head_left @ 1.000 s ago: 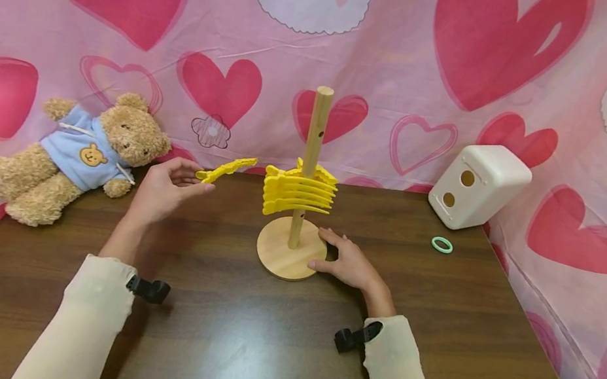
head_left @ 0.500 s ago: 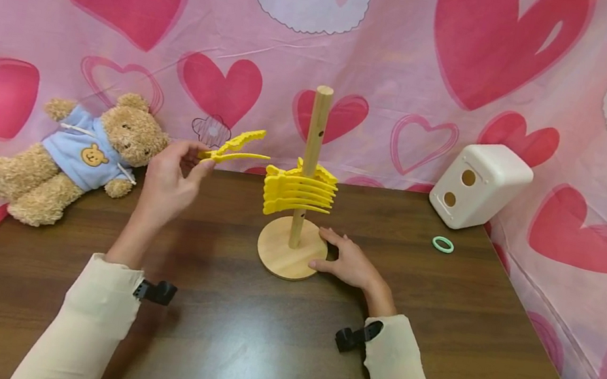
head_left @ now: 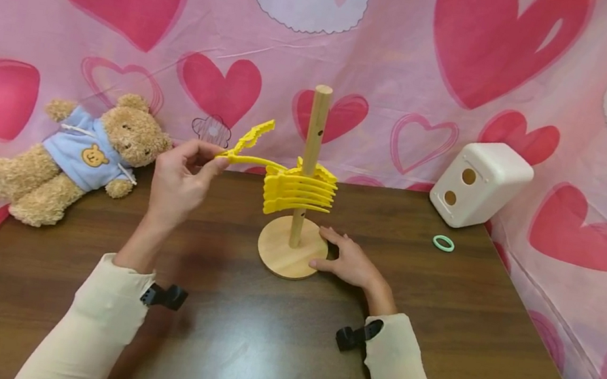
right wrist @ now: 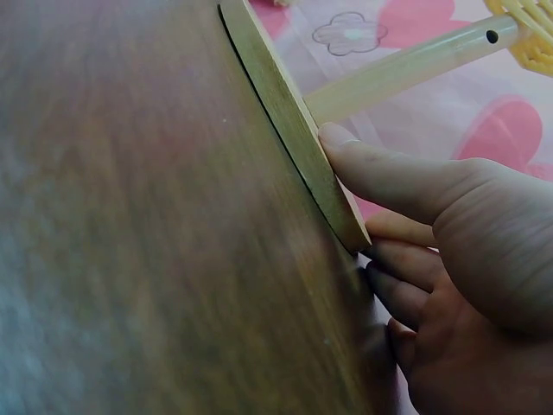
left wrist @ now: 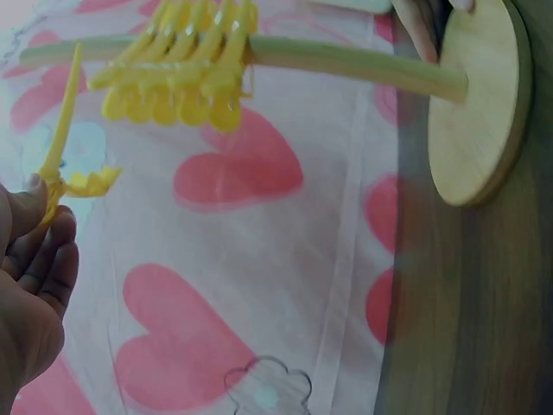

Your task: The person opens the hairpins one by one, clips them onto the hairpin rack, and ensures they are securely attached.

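My left hand (head_left: 179, 182) pinches the handle end of a yellow hair clip (head_left: 254, 135) between thumb and fingers. The clip is spread, its wavy arm raised and its long smooth arm reaching toward the wooden post (head_left: 317, 125). Several matching yellow clips (left wrist: 181, 60) are stacked around the post, below its middle. In the head view, the smooth arm's tip lies close above the stack; whether they touch I cannot tell. My right hand (head_left: 350, 261) holds the rim of the stand's round base (head_left: 278, 250), thumb on top and fingers at the edge.
A teddy bear (head_left: 84, 158) in a blue hoodie leans at the back left. At the right are a white box (head_left: 483, 185) with two holes and a small green ring (head_left: 443, 243). A pink heart-patterned cloth hangs behind the brown table (head_left: 231, 344).
My left hand has risen and moved right toward the post. The hair clip in it has gone from closed to spread. My right hand stays on the base.
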Demonstrator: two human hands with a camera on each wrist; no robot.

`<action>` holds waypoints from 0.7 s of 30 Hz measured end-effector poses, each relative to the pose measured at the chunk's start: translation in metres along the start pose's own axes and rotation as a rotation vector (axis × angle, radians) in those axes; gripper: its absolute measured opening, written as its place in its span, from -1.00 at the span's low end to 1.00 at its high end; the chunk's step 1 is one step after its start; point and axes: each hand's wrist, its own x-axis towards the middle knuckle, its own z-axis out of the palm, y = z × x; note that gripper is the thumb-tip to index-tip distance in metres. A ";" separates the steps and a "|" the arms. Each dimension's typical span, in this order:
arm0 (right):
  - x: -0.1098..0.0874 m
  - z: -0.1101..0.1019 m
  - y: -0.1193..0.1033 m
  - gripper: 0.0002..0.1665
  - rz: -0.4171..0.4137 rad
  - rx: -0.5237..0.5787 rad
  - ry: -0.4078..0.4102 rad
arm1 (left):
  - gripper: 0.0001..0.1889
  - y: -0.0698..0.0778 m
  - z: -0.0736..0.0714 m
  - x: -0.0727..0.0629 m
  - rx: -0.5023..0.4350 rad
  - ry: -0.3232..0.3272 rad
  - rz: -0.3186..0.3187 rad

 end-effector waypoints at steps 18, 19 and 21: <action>0.002 -0.001 0.002 -0.04 0.015 0.001 -0.009 | -0.85 0.025 0.026 0.000 -0.099 -0.039 0.132; 0.002 -0.001 0.002 -0.04 0.016 0.001 -0.008 | -0.85 0.026 0.027 0.000 -0.103 -0.044 0.130; 0.002 -0.001 0.002 -0.04 0.018 0.002 -0.008 | -0.85 0.027 0.030 0.000 -0.116 -0.051 0.128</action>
